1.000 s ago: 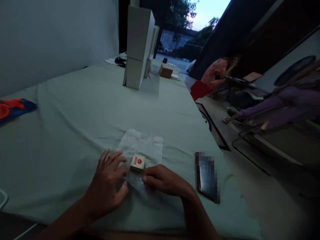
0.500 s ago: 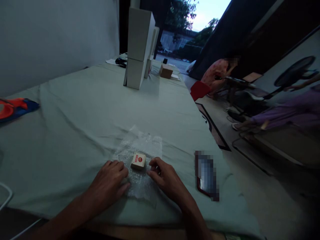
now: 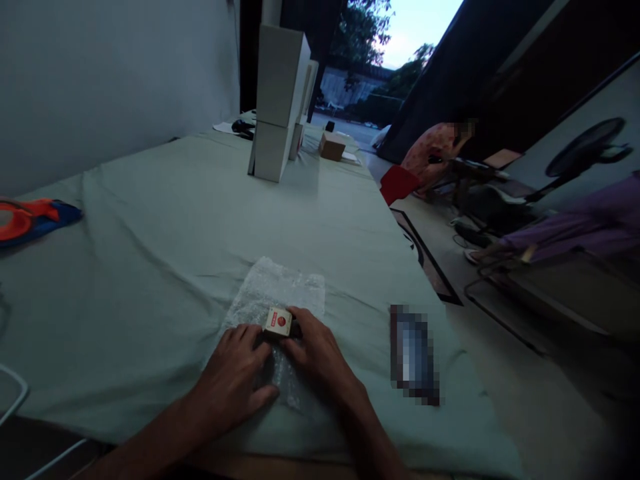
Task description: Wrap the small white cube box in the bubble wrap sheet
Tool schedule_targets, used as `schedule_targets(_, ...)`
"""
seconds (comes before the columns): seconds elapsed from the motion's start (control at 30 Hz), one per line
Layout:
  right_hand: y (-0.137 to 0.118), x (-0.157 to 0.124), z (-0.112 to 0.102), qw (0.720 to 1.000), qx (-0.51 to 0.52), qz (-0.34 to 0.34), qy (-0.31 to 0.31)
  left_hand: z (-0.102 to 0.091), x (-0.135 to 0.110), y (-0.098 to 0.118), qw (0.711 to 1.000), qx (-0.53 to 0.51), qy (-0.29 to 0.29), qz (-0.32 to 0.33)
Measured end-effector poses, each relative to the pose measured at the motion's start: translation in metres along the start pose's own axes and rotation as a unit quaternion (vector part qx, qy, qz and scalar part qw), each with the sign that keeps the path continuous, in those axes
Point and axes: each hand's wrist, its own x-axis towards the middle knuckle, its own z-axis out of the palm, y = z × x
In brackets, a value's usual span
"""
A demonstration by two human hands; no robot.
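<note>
A small cream cardboard box [image 3: 278,322] with red print rests on a sheet of bubble wrap [image 3: 273,283], which lies on the cloth-covered table. My right hand [image 3: 320,348] is at the box's right side, with fingers by its far corner and the thumb by its near one. My left hand [image 3: 239,368] lies over the left part of the wrap, thumb spread away from the fingers. Its forefinger reaches close to the box's near left corner; whether it touches is unclear. Both hands hide parts of the wrap.
To the right lies a pixelated flat object [image 3: 414,355]. An orange and blue item [image 3: 35,220] is at far left, a white cable [image 3: 20,393] at lower left. Tall white boxes [image 3: 275,100] and a brown carton [image 3: 331,146] stand farther back. A person [image 3: 430,153] sits beyond the table.
My right hand has moved in from beside the box to its right side. My left hand has shifted slightly right, its fingers nearer the box. The wrap's left side shows more spread.
</note>
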Motion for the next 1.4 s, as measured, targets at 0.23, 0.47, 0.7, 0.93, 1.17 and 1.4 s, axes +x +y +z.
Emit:
schedule_targets(0.23, 0.008, 0.006, 0.003, 0.999, 0.032, 0.016, 0.032, 0.014, 0.003, 0.007, 0.999, 0.011, 0.010, -0.040)
schedule_targets(0.47, 0.014, 0.004, 0.010, 0.997, 0.047, 0.013, 0.053, 0.011, 0.002, -0.011, 0.998, 0.014, 0.055, -0.005)
schedule_targets(0.7, 0.009, 0.003, 0.008, 0.995, 0.069, 0.020, 0.062, 0.016, -0.003, -0.030, 0.998, 0.024, 0.063, 0.020)
schedule_targets(0.93, 0.007, -0.002, 0.007, 0.997, 0.056, -0.020, 0.056, 0.020, -0.006, -0.036, 0.997, 0.024, 0.067, 0.021)
schedule_targets(1.17, 0.009, -0.006, 0.014, 0.998, 0.003, -0.034, 0.052, 0.019, -0.005, -0.038, 0.998, 0.029, 0.054, 0.027)
schedule_targets(1.4, 0.010, -0.008, 0.014, 0.998, 0.022, -0.036, 0.057, 0.011, -0.019, -0.039, 0.995, 0.037, 0.072, 0.065)
